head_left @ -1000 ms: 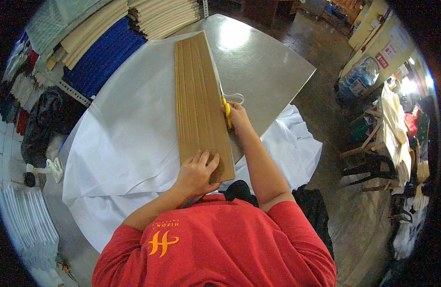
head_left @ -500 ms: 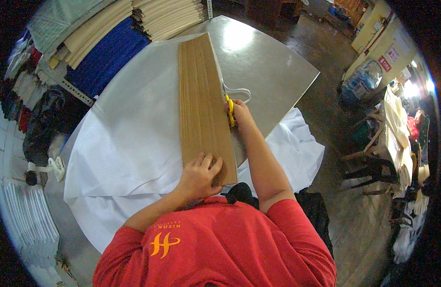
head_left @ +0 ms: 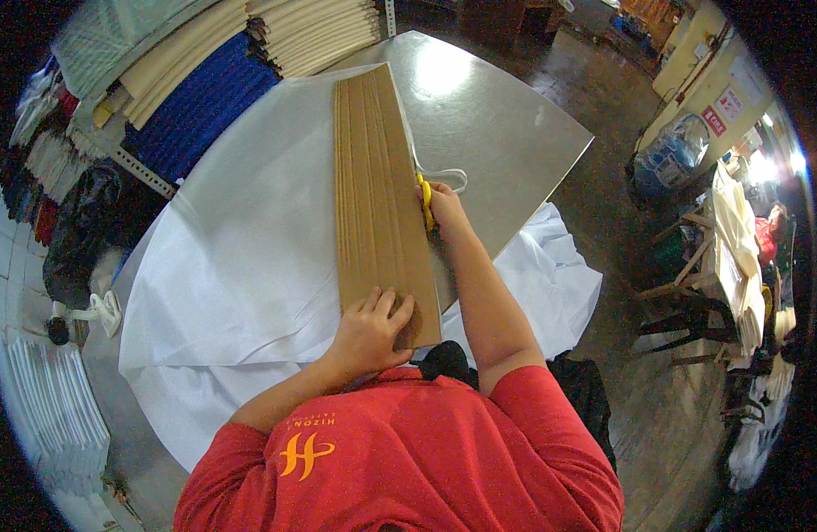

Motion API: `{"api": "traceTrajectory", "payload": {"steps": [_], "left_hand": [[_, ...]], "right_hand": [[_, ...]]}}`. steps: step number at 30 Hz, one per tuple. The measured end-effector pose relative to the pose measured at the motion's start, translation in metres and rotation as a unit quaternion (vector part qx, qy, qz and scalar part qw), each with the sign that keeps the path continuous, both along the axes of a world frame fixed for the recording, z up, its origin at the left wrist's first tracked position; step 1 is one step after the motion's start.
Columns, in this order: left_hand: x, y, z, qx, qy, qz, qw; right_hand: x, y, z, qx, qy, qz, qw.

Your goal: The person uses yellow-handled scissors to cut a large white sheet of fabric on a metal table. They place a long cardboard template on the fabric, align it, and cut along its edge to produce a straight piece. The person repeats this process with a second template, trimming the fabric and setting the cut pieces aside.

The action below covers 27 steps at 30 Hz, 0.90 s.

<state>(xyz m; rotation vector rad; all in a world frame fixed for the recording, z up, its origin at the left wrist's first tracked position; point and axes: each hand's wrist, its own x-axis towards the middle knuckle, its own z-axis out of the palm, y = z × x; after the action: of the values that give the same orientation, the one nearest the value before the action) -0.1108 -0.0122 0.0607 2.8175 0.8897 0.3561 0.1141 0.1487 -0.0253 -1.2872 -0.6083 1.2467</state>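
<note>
A long strip of brown cardboard lies on white fabric spread over a grey metal table. Flat on the cardboard's near end rests my left hand, its fingers spread. Along the strip's right edge, my right hand is wrapped round the yellow handles of a pair of scissors. The blades are hidden beside the cardboard, so their spread does not show. Just beyond the right hand, a narrow white fabric strip curls on the metal.
The grey metal table ends in a corner at the right, where more white fabric hangs down. Stacks of cream cloth and blue cloth stand at the back left. A wrapped clear plastic bundle is far right.
Almost nothing differs. The whole view has shifted very slightly; my left hand stays on the cardboard and my right hand keeps the scissors at its edge.
</note>
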Motion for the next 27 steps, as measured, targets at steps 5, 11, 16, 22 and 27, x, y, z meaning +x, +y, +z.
{"api": "traceTrajectory", "payload": {"steps": [5,11,16,22,27], "left_hand": [[0.000,0.000,-0.002,-0.007,0.004,0.002,1.000],[-0.001,0.000,-0.004,-0.008,0.014,0.005,1.000],[-0.001,0.002,-0.003,-0.009,0.023,-0.001,1.000],[-0.002,0.001,-0.003,-0.003,0.028,-0.004,1.000],[-0.003,0.002,-0.005,-0.010,0.037,-0.006,0.999]], "right_hand": [[0.002,0.001,-0.001,-0.003,0.005,0.008,1.000],[-0.001,-0.008,0.009,0.010,-0.052,0.004,0.999],[0.003,0.000,0.016,-0.010,-0.012,0.003,1.000],[0.004,0.022,0.007,0.001,0.003,-0.003,1.000],[0.007,0.035,0.007,-0.002,-0.028,0.002,1.000]]}}
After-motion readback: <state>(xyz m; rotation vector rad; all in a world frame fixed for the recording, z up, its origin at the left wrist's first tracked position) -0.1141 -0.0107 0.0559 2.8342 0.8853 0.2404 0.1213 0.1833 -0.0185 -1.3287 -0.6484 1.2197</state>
